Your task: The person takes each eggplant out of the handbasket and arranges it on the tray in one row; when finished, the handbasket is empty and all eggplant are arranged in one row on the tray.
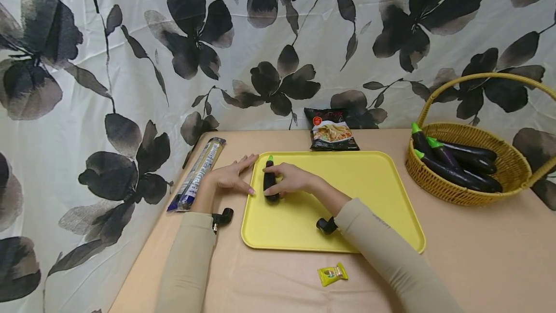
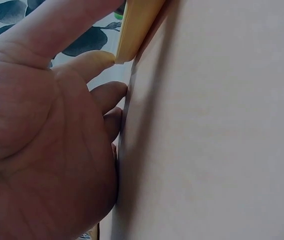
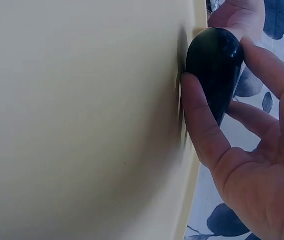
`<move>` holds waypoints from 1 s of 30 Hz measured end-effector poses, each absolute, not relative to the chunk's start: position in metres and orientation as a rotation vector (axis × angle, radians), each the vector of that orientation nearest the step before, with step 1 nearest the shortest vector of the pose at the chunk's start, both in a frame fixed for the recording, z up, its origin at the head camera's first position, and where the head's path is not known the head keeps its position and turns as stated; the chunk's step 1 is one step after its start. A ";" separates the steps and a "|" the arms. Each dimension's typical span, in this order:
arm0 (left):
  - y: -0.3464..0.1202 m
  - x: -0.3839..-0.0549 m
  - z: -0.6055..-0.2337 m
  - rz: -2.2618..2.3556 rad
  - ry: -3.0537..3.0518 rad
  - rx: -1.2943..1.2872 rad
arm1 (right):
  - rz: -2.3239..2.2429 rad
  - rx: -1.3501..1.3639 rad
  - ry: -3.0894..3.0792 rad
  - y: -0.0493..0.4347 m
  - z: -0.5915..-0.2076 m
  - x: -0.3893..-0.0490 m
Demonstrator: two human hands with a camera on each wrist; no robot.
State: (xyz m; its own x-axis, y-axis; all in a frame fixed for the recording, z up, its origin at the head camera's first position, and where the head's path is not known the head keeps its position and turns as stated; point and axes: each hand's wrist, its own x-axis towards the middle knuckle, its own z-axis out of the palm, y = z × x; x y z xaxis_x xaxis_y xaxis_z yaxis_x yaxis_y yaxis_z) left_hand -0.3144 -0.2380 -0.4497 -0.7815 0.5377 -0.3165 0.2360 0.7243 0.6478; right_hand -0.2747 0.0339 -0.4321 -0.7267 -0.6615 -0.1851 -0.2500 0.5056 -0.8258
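With the right hand (image 1: 292, 178) pinching the eggplant (image 1: 270, 179) between thumb and fingers at the yellow tray (image 1: 282, 228)'s ten o'clock, stem (image 1: 270, 159) toward twelve, it seems best to settle it flat before loosening, the empty, loosely spread left hand (image 1: 229, 176) steadying the rim (image 1: 244, 216) near nine.

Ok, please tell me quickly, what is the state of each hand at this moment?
Left hand: open, at the left edge of the yellow tray.
Right hand: closed, holding an eggplant between thumb and fingers.
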 end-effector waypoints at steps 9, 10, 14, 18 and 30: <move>-0.237 -0.316 -0.450 0.828 2.433 0.602 | -1.105 -0.763 2.266 0.037 -0.428 -0.274; -0.237 -0.317 -0.450 0.828 2.433 0.604 | -1.098 -0.767 2.270 0.038 -0.427 -0.274; -0.238 -0.317 -0.450 0.823 2.441 0.608 | -1.076 -0.778 2.280 0.042 -0.424 -0.276; -0.238 -0.318 -0.451 0.823 2.445 0.602 | -1.069 -0.787 2.279 0.045 -0.424 -0.278; -0.238 -0.316 -0.450 0.827 2.439 0.585 | -1.072 -0.800 2.310 0.036 -0.428 -0.278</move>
State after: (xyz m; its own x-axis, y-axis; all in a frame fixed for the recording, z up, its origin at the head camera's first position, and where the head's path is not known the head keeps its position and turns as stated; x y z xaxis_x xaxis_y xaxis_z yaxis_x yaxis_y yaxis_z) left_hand -0.3163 -0.2378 -0.4498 -0.7850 0.5344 -0.3133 0.2338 0.7239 0.6491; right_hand -0.2778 0.0361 -0.4282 -0.7206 -0.6731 -0.1663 -0.3077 0.5254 -0.7933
